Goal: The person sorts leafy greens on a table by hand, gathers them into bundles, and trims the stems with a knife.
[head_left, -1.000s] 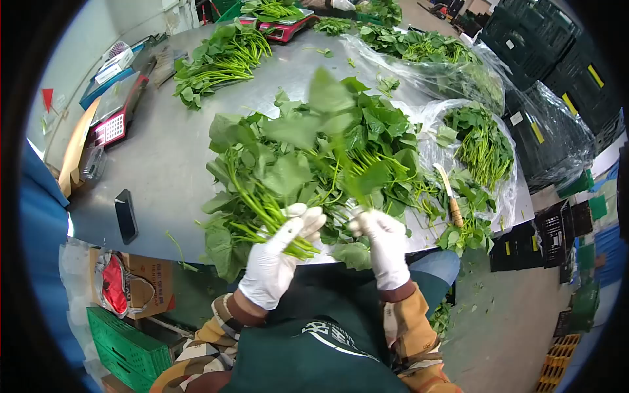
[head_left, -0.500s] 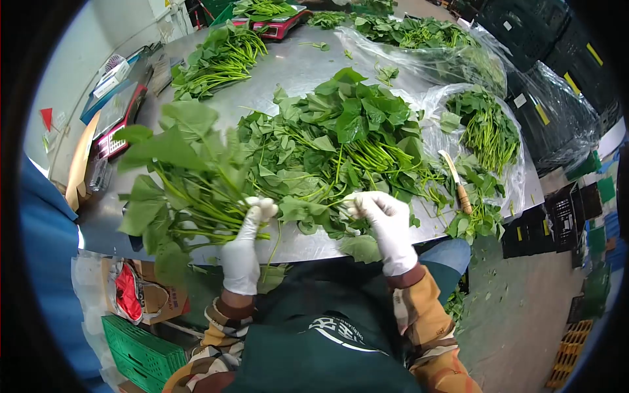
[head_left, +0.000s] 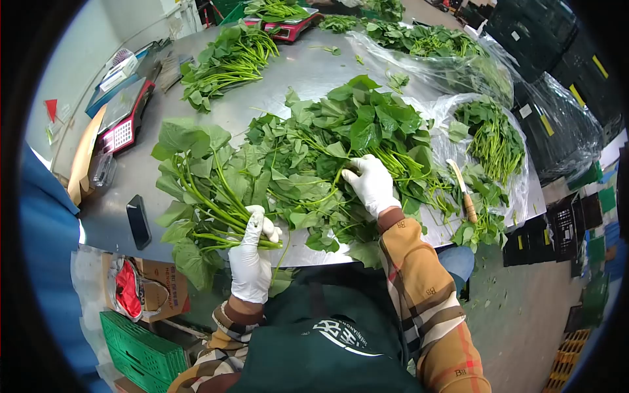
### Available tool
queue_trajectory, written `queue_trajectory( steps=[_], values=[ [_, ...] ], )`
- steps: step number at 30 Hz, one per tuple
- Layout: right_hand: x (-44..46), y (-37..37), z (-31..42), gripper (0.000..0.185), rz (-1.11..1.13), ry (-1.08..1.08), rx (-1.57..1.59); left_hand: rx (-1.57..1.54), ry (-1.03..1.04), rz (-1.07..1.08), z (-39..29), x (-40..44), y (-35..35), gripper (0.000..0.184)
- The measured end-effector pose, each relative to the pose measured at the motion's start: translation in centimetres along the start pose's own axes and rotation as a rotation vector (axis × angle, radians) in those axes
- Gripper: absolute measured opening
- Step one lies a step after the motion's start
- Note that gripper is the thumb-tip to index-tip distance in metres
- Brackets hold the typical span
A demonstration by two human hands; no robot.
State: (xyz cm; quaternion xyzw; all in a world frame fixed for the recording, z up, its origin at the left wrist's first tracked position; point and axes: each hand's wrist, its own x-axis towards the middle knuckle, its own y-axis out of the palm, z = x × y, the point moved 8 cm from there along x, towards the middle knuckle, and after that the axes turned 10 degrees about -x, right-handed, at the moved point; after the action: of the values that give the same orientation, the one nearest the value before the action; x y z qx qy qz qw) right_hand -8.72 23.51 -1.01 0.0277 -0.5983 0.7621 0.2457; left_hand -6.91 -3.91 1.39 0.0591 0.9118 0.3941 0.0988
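While the left hand (head_left: 251, 265) grips the leafy greens bunch (head_left: 211, 208) by its gathered stem ends, beside the loose greens pile (head_left: 298, 177) at the metal table's (head_left: 141, 173) near edge, the right hand (head_left: 372, 185) has bent fingers at the pile; their grip cannot be confirmed. Assessment: light, springy stems, leaves easily bruised; stems are the sound hold.

A grey, smooth metal tabletop (head_left: 173, 124) carries a broad heap of green leafy stems (head_left: 314, 157), a black rectangular phone (head_left: 138, 223) and a red-sided scale with white keys (head_left: 124, 128).
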Motion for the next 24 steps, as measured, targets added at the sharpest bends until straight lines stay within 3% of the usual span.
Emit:
queue_trajectory(
  steps=[2, 6, 9, 11, 13, 14, 17, 19, 24],
  values=[
    [0.4, 0.1, 0.6, 0.029, -0.029, 0.050, 0.095, -0.008, 0.008, -0.003, 0.3, 0.2, -0.7, 0.015],
    [1.1, 1.3, 0.6, 0.023, 0.119, -0.012, -0.275, -0.083, -0.035, -0.040, 0.9, 0.3, -1.1, 0.012],
    [1.0, 1.6, -0.1, 0.020, 0.179, 0.001, -0.167, -0.097, -0.034, -0.042, 0.7, 0.1, -1.1, 0.012],
    [0.6, 0.5, -0.5, 0.022, 0.087, 0.001, 0.248, -0.063, -0.003, -0.050, 0.4, 0.4, -1.5, 0.013],
    [-0.2, -0.3, -0.6, 0.020, 0.224, 0.239, 1.003, -0.059, 0.001, -0.069, 0.5, 0.5, -2.1, 0.013],
    [-1.1, -2.5, 0.4, 0.017, 0.281, 0.436, 1.120, -0.072, -0.008, -0.077, 0.6, 0.7, -2.2, 0.014],
    [-3.3, -0.6, -0.7, 0.020, 0.521, 0.312, 0.887, -0.107, -0.069, -0.061, 1.1, 0.5, -1.5, 0.018],
    [-4.7, -3.4, 1.1, 0.021, 0.468, 0.395, 1.116, -0.139, -0.104, -0.049, 1.1, 0.2, -0.4, 0.019],
    [-8.3, -5.0, 3.7, 0.024, 0.488, 0.313, 1.163, -0.348, -0.307, -0.117, 2.6, -0.6, 0.6, 0.018]
  ],
)
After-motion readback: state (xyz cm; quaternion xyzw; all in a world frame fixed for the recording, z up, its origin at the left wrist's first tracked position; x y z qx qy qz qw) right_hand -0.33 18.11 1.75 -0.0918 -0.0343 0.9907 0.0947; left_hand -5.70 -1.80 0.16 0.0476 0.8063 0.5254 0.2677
